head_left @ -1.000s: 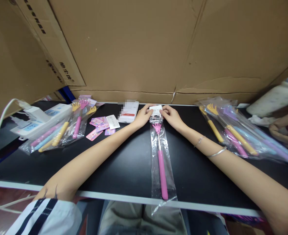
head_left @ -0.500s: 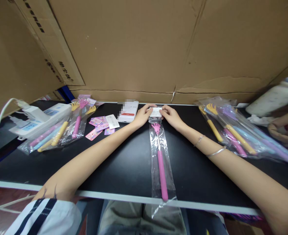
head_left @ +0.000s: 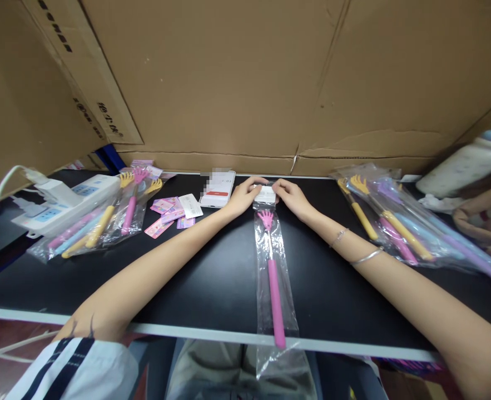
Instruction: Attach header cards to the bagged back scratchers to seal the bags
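A pink back scratcher (head_left: pixel 276 300) with a hand-shaped head lies in a clear plastic bag (head_left: pixel 290 325), its handle pointing toward me past the table's front edge. At the bag's far end sits a small white card (head_left: pixel 265 194). My left hand (head_left: pixel 245 196) pinches the left side of the card and bag top, thumb above. On the opposite side my right hand (head_left: pixel 290 198) does the same, its fingers bent. The fingers beneath are partly hidden, and I cannot tell whether the card is inside the bag or on it.
Left of my hands are a phone (head_left: pixel 217 189) and several small printed cards (head_left: pixel 173 212). Bagged back scratchers (head_left: pixel 99 226) lie by a white power strip (head_left: pixel 47 214); more bagged ones (head_left: pixel 407 233) lie right. A bottle (head_left: pixel 464 169) stands far right. Cardboard (head_left: pixel 237 78) walls the back.
The pink back scratcher has slid slightly toward me within its bag's place on the table. Both hands keep their hold on the white card; the view has shifted a little.
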`<state>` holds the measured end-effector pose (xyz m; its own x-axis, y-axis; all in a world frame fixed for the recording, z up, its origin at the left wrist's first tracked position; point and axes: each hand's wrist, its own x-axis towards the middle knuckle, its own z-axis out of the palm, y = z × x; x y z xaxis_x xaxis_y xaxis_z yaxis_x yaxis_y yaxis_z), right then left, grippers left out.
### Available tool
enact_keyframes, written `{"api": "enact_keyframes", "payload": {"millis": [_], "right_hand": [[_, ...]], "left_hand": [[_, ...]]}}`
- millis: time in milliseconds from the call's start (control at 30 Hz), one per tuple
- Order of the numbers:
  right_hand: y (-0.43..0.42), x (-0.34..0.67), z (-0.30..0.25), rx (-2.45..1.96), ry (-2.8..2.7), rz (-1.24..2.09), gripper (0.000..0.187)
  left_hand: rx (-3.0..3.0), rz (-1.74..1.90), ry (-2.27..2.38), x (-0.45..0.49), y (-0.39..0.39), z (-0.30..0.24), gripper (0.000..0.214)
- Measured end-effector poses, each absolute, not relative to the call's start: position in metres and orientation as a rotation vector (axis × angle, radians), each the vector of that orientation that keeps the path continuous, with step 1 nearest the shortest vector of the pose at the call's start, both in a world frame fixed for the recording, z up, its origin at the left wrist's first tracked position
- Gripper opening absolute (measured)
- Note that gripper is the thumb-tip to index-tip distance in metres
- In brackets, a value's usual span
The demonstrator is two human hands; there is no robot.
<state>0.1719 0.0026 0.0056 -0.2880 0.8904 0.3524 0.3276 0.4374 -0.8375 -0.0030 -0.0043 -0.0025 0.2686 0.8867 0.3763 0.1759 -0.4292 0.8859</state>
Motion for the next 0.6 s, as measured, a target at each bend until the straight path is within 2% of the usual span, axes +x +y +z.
{"api": "enact_keyframes", "payload": {"millis": [333,600], "right_hand": [[0.0040,0.1710,0.0031,-0.986,-1.781,0.912,0.014],[0.0071,0.1722,0.0003,-0.938,-1.783,0.955,0.011]], "left_hand": [[1.709,1.233,0.964,-0.0017,-0.0023,-0.0040,0.025],[1.741,1.239,0.983,-0.0024,-0.0002,-0.0066,0.027]]}}
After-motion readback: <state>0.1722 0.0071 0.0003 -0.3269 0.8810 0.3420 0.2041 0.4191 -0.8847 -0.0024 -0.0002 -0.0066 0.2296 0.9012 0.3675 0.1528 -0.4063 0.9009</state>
